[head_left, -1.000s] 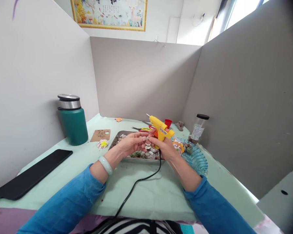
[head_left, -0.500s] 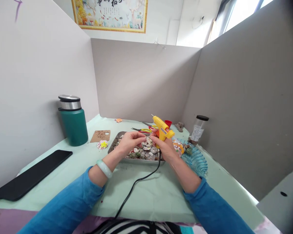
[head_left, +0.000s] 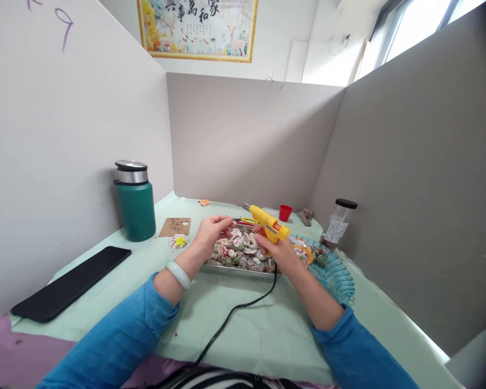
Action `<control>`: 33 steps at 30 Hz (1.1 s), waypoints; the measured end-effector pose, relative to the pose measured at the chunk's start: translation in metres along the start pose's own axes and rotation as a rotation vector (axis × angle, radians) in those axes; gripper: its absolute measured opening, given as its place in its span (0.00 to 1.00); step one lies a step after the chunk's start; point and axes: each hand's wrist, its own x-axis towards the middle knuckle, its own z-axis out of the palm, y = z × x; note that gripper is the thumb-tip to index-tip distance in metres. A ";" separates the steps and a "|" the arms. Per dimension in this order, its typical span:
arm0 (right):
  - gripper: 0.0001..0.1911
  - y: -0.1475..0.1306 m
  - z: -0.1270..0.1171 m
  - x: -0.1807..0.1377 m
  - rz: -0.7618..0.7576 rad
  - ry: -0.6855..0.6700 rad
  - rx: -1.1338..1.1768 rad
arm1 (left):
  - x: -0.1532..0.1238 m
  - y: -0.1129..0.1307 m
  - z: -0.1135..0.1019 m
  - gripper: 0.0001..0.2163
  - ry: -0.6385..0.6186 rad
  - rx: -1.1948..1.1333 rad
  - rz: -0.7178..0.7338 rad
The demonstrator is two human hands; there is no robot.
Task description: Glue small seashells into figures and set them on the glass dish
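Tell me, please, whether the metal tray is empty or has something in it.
Not empty: many shells lie heaped in the metal tray, though the left hand hides its left end.

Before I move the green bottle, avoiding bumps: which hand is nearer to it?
Left. The left hand is right of the bottle; the right hand, gripping the glue gun, is farther right.

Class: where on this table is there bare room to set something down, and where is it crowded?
Bare cloth lies between the cord and the right sleeve, and between the black mat and the left sleeve. It is crowded in the tray, heaped with shells; on the blue plate, which holds small pieces; and behind the tray, around the pliers.
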 end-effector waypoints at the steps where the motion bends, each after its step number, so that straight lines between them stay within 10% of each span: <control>1: 0.14 0.000 0.000 0.000 0.014 -0.021 -0.006 | 0.000 0.001 0.000 0.15 0.017 -0.021 -0.017; 17: 0.14 0.001 0.002 0.001 0.076 -0.056 -0.223 | 0.000 0.003 0.000 0.16 0.066 -0.082 -0.028; 33: 0.14 0.004 0.002 0.001 0.108 -0.066 -0.137 | 0.007 -0.005 -0.003 0.12 0.219 0.311 0.303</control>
